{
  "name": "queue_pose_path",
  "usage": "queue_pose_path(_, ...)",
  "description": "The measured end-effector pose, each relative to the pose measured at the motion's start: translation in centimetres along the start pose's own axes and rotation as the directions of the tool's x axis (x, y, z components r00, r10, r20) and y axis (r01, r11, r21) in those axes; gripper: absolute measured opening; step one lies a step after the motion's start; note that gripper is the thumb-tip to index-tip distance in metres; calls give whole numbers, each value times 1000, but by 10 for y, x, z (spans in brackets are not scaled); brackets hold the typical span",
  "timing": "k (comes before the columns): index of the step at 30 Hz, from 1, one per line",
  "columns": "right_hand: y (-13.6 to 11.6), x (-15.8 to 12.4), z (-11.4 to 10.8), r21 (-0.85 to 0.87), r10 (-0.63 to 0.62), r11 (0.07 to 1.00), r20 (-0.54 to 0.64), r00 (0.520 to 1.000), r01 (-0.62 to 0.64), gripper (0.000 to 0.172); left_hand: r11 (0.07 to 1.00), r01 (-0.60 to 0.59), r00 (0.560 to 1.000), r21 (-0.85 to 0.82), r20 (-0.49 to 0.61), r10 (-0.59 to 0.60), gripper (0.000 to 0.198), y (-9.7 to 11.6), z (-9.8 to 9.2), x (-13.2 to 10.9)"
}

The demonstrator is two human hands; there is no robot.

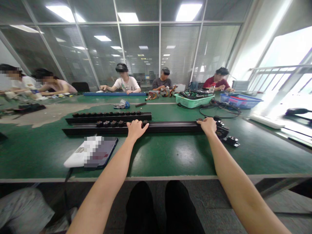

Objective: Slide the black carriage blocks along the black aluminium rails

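A long black rail (170, 127) lies across the green table in front of me, with several small black modules (114, 123) set in its channel. My left hand (136, 130) is closed over the rail near its middle, the thumb beside one module. Toward the right end, my right hand (208, 126) is closed with its fingertips on a small black module in the channel; the fingers partly hide it. Behind lies a second, shorter-looking black rail (109, 117) topped with a row of similar modules. More loose black modules (231, 141) rest past the right end.
A white power bank (79, 152) and a phone (110, 151) lie front left. Behind are a crumpled glove (122, 104), a green basket (192, 102) of cables, a blue basket (243, 102) and a black cable (229, 115). Several people work along the far side, one at a blue rail (114, 94).
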State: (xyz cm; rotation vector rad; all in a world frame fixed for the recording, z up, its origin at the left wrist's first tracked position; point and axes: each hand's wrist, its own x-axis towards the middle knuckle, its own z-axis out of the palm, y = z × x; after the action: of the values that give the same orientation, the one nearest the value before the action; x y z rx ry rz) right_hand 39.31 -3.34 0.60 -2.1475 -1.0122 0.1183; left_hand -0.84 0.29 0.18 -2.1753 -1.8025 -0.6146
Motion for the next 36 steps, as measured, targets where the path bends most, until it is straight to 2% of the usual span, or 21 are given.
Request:
queue_pose_path(8,0,2,-2,-35,46,998,14,999,-46,34,1000,-3,1000,-11,-5,3,55,-1,2,1)
queue_pose_path(16,1,3,-2,-157,20,987,-10,1000,-22,39,1000,-5,1000,-13,-7,4,54,-2,2,1)
queue_pose_path(25,0,1,-3,-217,-1,976,0,1000,1,40,1000,-9,1000,-13,-14,9,53,-2,3,1)
queue_pose_path(36,1,-3,-8,-232,28,972,-39,999,-36,39,1000,-5,1000,5,-10,5,54,-2,3,2)
